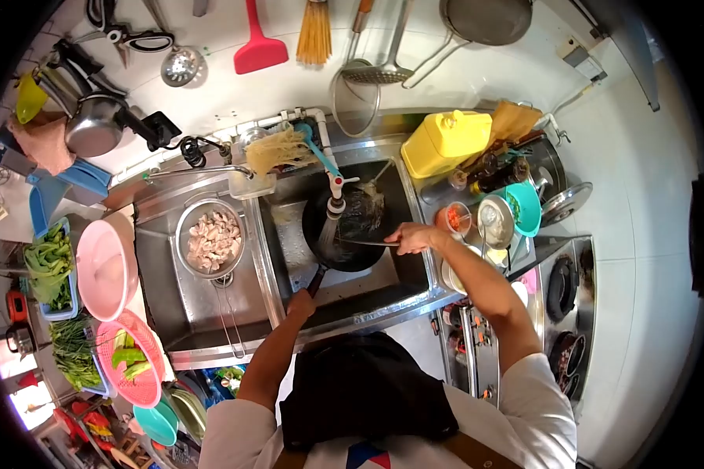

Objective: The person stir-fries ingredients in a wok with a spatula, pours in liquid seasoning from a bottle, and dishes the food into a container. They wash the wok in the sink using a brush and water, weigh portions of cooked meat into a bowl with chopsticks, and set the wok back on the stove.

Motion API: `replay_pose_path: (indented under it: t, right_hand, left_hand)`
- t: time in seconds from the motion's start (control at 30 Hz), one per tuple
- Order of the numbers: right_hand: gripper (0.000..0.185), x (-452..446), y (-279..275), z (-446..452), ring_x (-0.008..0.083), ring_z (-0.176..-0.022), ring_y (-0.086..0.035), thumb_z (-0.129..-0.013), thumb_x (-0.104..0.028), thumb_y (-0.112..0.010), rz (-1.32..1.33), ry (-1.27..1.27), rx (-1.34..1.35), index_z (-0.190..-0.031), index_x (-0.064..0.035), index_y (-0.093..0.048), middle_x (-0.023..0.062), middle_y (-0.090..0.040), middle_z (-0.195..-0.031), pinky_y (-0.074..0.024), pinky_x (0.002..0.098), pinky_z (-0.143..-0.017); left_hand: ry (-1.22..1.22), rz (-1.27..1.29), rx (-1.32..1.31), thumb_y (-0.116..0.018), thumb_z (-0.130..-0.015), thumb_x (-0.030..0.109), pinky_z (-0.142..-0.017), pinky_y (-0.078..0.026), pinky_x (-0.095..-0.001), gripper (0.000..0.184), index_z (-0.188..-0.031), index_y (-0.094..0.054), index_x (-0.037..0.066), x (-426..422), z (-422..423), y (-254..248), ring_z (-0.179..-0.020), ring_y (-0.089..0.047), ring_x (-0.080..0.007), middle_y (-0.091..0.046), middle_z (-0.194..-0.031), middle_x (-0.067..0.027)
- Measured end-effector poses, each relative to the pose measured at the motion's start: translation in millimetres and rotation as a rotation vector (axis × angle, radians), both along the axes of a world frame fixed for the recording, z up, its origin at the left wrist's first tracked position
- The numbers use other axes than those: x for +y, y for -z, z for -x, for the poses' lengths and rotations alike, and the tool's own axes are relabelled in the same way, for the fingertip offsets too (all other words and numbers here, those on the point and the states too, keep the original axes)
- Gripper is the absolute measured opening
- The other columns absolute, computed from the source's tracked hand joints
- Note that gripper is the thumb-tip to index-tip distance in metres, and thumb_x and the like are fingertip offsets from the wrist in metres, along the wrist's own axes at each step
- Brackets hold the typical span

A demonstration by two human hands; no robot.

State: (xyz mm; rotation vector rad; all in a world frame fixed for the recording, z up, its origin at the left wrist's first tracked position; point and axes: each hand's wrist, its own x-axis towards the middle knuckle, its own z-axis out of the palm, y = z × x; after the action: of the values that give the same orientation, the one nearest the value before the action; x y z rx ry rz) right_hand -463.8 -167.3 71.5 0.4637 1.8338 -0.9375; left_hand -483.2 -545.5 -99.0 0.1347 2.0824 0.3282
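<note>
A black wok [350, 264] tilts in the right sink basin [403, 275], under a stream of water from the tap [335, 205]. My left hand [301, 303] is closed round the wok's dark handle [316, 280]. Over the wok's right rim, my right hand [412, 238] grips a long metal cooking utensil [371, 243], whose far end reaches into the wok by the water and cannot be made out. Behind the wok sits a dark, wet, shiny object [364, 207] of unclear kind.
A strainer of cut raw meat [214, 239] rests in the left basin. Pink basins [105, 270] and greens [51, 270] stand at the left. To the right are a yellow jug [446, 144], bowls [496, 220] and a stove [563, 301]. Utensils hang on the wall.
</note>
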Motion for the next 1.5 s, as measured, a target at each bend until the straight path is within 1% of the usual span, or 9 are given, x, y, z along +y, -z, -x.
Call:
replay_pose_path:
  t: [0.1, 0.3, 0.47, 0.57, 0.8, 0.97, 1.03, 1.23, 1.5]
  right_hand:
    - [0.055, 36.6, 37.5, -12.7, 0.0264, -0.076, -0.07, -0.078, -0.011, -0.062, -0.211, -0.727, 0.285, -0.131, -0.0261, -0.066, 0.0149, -0.072, -0.092, -0.054, 0.038, -0.061]
    - [0.027, 2.8, -4.0, -28.3, 0.0346, -0.097, -0.07, -0.079, -0.014, -0.062, -0.692, -0.581, 0.247, -0.102, -0.0066, -0.074, 0.0207, -0.071, -0.106, -0.058, 0.0416, -0.078]
    - [0.053, -42.6, 41.5, -79.2, 0.0155, -0.051, -0.058, -0.094, -0.025, -0.055, 0.053, 0.561, 0.184, -0.14, -0.001, -0.046, 0.0089, -0.063, -0.076, -0.049, 0.0327, -0.041]
    - [0.027, -95.2, 81.2, -87.0, 0.012, -0.046, -0.041, -0.099, -0.03, -0.056, 0.229, 0.969, 0.112, -0.116, -0.0091, -0.055, 0.0001, -0.05, -0.068, -0.0325, 0.0306, -0.037]
    - [0.024, -187.5, 161.5, -66.4, 0.023, -0.056, -0.058, -0.099, -0.031, -0.054, 0.441, 1.28, 0.181, -0.102, -0.009, -0.063, 0.0085, -0.064, -0.073, -0.0489, 0.0404, -0.051]
    - [0.022, -178.8, 196.7, 3.2, 0.0292, -0.062, -0.064, -0.09, -0.017, -0.06, -0.508, 0.484, 0.619, -0.077, -0.0027, -0.069, 0.0104, -0.068, -0.069, -0.0514, 0.043, -0.06]
    - [0.018, -160.5, 188.3, 50.2, 0.0249, -0.058, -0.06, -0.09, -0.014, -0.061, 0.153, 1.341, 0.487, -0.077, -0.0039, -0.068, 0.0085, -0.065, -0.068, -0.0495, 0.0377, -0.055]
    - [0.004, -122.6, 217.7, 114.2, 0.0213, -0.062, -0.053, -0.096, -0.007, -0.06, 1.164, 1.716, 0.203, -0.094, -0.003, -0.061, 0.0083, -0.059, -0.079, -0.045, 0.0356, -0.053]
    - [0.017, -71.1, 84.9, 73.7, 0.0186, -0.069, -0.064, -0.087, 0.012, -0.05, 0.153, 1.187, 0.606, -0.094, 0.0057, -0.064, 0.0112, -0.065, -0.085, -0.0512, 0.0296, -0.055]
  left_hand:
    - [0.034, 0.043, 0.088, -0.062, -0.088, 0.018, -0.088, -0.054, -0.048, 0.035, -0.115, -0.061, -0.004, 3.3, -4.4, -7.7, -0.107, -0.067, -0.0387, -0.067, -0.113, -0.0273]
    - [-0.053, -0.061, -0.275, -0.066, -0.085, 0.019, -0.053, -0.051, -0.0439, 0.019, -0.094, -0.063, 0.002, 2.5, 20.7, 9.6, -0.06, -0.064, -0.029, -0.065, -0.072, -0.015]
    - [-0.392, -0.212, -0.59, -0.075, -0.083, 0.027, -0.041, -0.033, -0.0309, 0.026, -0.077, -0.057, 0.008, -10.3, 20.8, 25.0, -0.043, -0.045, -0.0182, -0.051, -0.057, -0.0042]
    - [-0.4, -0.265, -0.56, -0.074, -0.089, 0.022, -0.045, -0.039, -0.0334, 0.026, -0.083, -0.053, 0.007, -0.6, 11.2, -10.3, -0.049, -0.045, -0.0149, -0.05, -0.063, -0.0047]
    - [-0.006, -0.368, 0.16, -0.06, -0.096, 0.041, -0.086, -0.053, -0.0404, 0.043, -0.118, -0.064, 0.004, 12.2, -7.6, 26.3, -0.096, -0.067, -0.0282, -0.069, -0.103, -0.0154]
    - [-1.208, -0.814, -0.74, -0.044, -0.103, 0.022, -0.072, -0.054, -0.0405, 0.029, -0.106, -0.063, 0.001, 77.4, 18.5, -23.4, -0.08, -0.066, -0.0264, -0.066, -0.089, -0.0155]
    - [-1.262, -0.841, -0.727, -0.041, -0.104, 0.02, -0.06, -0.054, -0.0393, 0.029, -0.098, -0.061, 0.0, 97.9, 41.8, -37.2, -0.065, -0.062, -0.0244, -0.063, -0.076, -0.0146]
    - [-0.933, -1.094, -0.704, -0.035, -0.104, 0.019, -0.038, -0.045, -0.0402, 0.034, -0.085, -0.055, 0.0, 115.5, 109.1, 43.6, -0.038, -0.046, -0.0228, -0.055, -0.063, -0.0124]
    - [-1.225, -1.044, -0.786, -0.049, -0.098, 0.015, -0.061, -0.054, -0.0383, 0.024, -0.103, -0.066, -0.001, 181.3, 135.9, 33.1, -0.081, -0.066, -0.0257, -0.063, -0.093, -0.0144]
